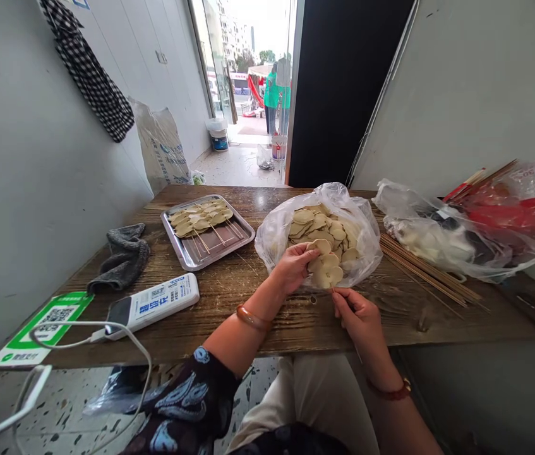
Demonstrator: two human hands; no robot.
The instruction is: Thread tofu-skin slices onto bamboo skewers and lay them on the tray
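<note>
My left hand [294, 266] pinches the uppermost of several thin, round, pale slices [328, 272], threaded one below another. Fingers of my right hand [355, 309] are closed on the thin wooden skewer [333, 289] that runs into the lowest slice. Just behind both hands, an open clear plastic bag [271, 237] holds a heap of loose slices [317, 222]. On the left, a metal tray [210, 257] carries finished-looking skewers of slices [201, 217] lying side by side. A bundle of bare skewers [431, 272] rests to the right of the bag.
A white power bank [163, 300] with a cable, a QR code card [49, 325] and a dark grey cloth [122, 256] lie at the left of the wooden table [248, 322]. Plastic bags [451, 237] crowd its right end. Beyond the doorway stands a person in green [271, 91].
</note>
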